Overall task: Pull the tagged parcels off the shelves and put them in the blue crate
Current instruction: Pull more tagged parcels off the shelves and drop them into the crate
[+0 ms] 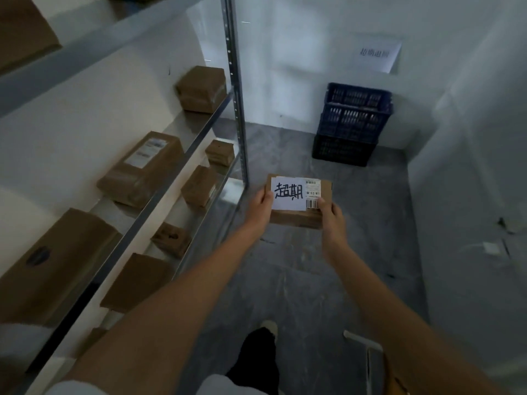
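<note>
I hold a brown cardboard parcel (302, 213) out in front of me over the floor. A white handwritten tag and a barcode label cover its top. My left hand (260, 210) grips its left edge, thumb on the tag. My right hand (332, 216) grips its right edge, thumb on the barcode label. The blue crate (355, 114) stands ahead in the corner against the wall, stacked on a darker crate (342, 151). It is well beyond the parcel.
A metal shelf rack (238, 104) runs along my left, with several brown parcels such as a labelled one (142, 169) on its levels. A paper sign (377, 54) hangs on the wall above the crates. White walls close in ahead and right. My foot (261, 354) is on the grey floor.
</note>
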